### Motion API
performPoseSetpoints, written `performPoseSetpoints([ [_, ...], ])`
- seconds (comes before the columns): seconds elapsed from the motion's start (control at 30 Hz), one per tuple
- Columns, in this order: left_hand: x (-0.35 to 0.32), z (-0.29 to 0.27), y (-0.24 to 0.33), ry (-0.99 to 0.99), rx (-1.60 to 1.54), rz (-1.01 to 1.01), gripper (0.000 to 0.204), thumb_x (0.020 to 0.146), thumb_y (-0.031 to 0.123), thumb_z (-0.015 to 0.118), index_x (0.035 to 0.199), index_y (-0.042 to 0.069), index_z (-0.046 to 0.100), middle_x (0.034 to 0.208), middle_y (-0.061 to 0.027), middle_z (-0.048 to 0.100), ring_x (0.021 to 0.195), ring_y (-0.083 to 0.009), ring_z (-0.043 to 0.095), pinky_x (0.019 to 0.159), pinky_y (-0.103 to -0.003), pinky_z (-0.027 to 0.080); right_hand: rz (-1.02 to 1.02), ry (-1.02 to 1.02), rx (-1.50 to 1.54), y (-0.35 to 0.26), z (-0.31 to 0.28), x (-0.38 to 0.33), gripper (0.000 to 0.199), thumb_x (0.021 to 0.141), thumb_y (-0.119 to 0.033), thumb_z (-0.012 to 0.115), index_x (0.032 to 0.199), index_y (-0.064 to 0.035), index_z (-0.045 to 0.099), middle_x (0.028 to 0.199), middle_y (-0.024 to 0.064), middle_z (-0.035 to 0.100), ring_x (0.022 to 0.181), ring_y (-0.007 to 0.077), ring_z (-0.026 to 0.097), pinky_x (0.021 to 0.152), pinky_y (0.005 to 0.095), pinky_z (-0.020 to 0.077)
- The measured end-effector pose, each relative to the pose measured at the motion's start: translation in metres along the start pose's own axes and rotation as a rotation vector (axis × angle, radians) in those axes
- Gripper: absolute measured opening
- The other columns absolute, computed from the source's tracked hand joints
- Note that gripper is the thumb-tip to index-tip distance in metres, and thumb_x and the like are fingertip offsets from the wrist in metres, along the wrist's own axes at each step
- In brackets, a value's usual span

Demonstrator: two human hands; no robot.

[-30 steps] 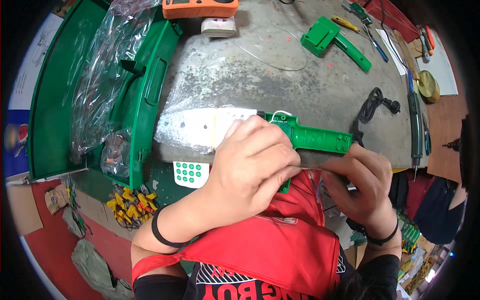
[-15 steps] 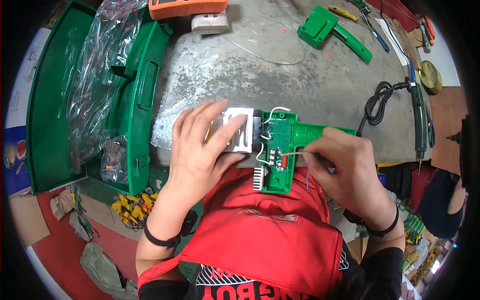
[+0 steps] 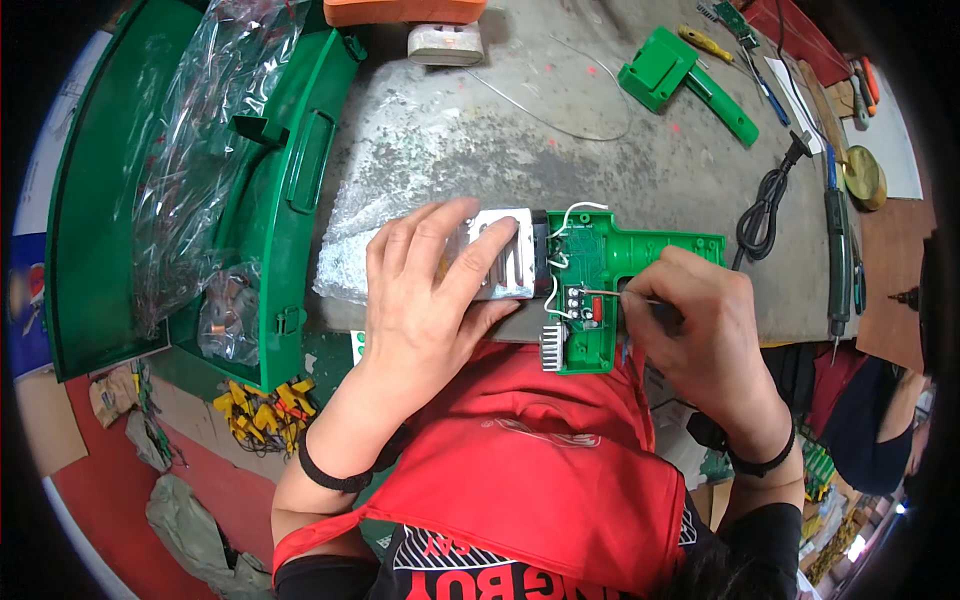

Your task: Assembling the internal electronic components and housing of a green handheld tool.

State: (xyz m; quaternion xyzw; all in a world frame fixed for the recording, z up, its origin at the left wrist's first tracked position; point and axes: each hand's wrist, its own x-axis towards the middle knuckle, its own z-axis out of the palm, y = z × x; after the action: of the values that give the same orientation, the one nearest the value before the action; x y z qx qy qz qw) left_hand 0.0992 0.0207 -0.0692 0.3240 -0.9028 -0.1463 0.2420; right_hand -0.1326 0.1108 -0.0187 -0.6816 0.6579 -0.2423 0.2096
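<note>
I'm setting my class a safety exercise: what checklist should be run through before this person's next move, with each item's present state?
1. Left grip steadying the slotted metal sleeve: ok.
2. Right grip pinching the thin wire: ok.
3. Wire end fastened to the circuit board: cannot tell, too small.
4. White wire tucked inside the green case: not ok, it sticks past the edge.
5. Case closed: not ok, board exposed.
6. Plug out of any socket: ok, lying on the bench.
</note>
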Motion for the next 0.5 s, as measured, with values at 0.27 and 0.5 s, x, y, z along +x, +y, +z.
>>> performPoseSetpoints([
  [0.27, 0.016, -0.016, 0.006, 0.024, -0.140, 0.000, 0.053, 0.065, 0.007, 0.079, 0.116, 0.011, 0.067, 0.121, -0.0114, 0.059, 0.112, -0.0335, 0.054, 0.095, -0.046, 0.042, -0.028, 0.016, -0.010, 0.004, 0.000, 0.004, 0.007, 0.079, -0.003, 0.068, 0.078, -0.0037, 0.061, 0.070, 0.0105, 0.055, 0.061, 0.0288, 0.057, 0.054, 0.0374, 0.0439],
  [0.5, 0.053, -0.009, 0.015, 0.012, -0.313, 0.162, 0.020, 0.067, 0.001, 0.074, 0.086, 0.008, 0.071, 0.096, -0.0066, 0.062, 0.102, -0.0301, 0.056, 0.087, -0.042, 0.046, -0.068, -0.017, 0.087, 0.013, 0.000, 0.005, 0.006, 0.080, 0.000, 0.066, 0.079, 0.0002, 0.061, 0.069, 0.0112, 0.054, 0.058, 0.0260, 0.055, 0.054, 0.0342, 0.0429],
])
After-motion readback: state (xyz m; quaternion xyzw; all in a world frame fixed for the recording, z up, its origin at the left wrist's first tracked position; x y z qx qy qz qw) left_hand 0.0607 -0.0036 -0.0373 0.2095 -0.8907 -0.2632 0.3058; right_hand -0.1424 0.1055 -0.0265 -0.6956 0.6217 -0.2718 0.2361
